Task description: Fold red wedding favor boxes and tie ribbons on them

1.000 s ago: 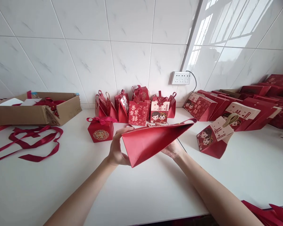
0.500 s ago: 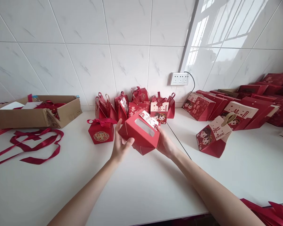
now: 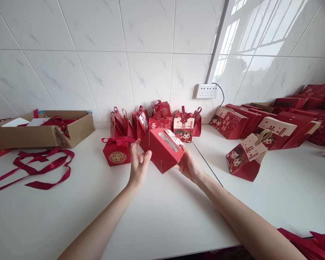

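Note:
A red gift box (image 3: 165,150) with a clear slot window and a patterned white tag strip on its top is held tilted above the table. My right hand (image 3: 190,164) grips it from the right, its fingers reaching under the lower edge. At the box's left side, my left hand (image 3: 138,164) has its thumb and fingers apart; whether the fingertips touch the box is unclear. Just left of that hand stands a red box with a ribbon bow and a gold round emblem (image 3: 117,156). Behind the held box are several finished-looking small red boxes with loops (image 3: 182,127).
A cardboard box (image 3: 27,136) with ribbon and white cards sits on the left. Loose dark-red ribbon (image 3: 47,185) lies before it. To the right are a tilted box with a looped handle (image 3: 243,159) and rows of red boxes (image 3: 284,128). A power socket (image 3: 206,91) is on the wall.
The held box has turned and tilted, so its window faces more to the right. My left hand's thumb has come off the box's front, while my right hand keeps hold.

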